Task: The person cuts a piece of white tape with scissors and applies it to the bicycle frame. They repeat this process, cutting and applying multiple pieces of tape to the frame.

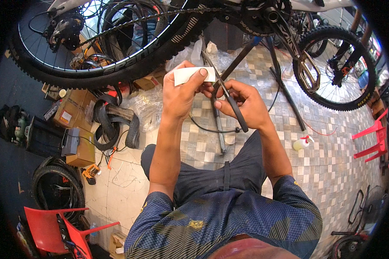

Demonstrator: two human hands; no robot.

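My left hand (180,93) pinches a small white rectangular strip (183,76), paper-like, with the thumb pressed flat on its face. In my right hand (250,103) is a pair of scissors (237,113) with dark handles. The blades slant up and to the left, along the right end of the strip; whether they touch it I cannot tell. My right fingers curl round the handles, partly hidden. Just beyond both hands, a bicycle hangs with its rear wheel (112,78), chain (136,20) and crank (288,39) in sight.
A repair stand's legs (287,99) spread over the tiled floor. Cardboard boxes (75,105) and old tyre pieces (106,125) lie at left. A spray bottle (302,142) stands at right, near a red chair (371,138). Another red chair (47,226) is at lower left.
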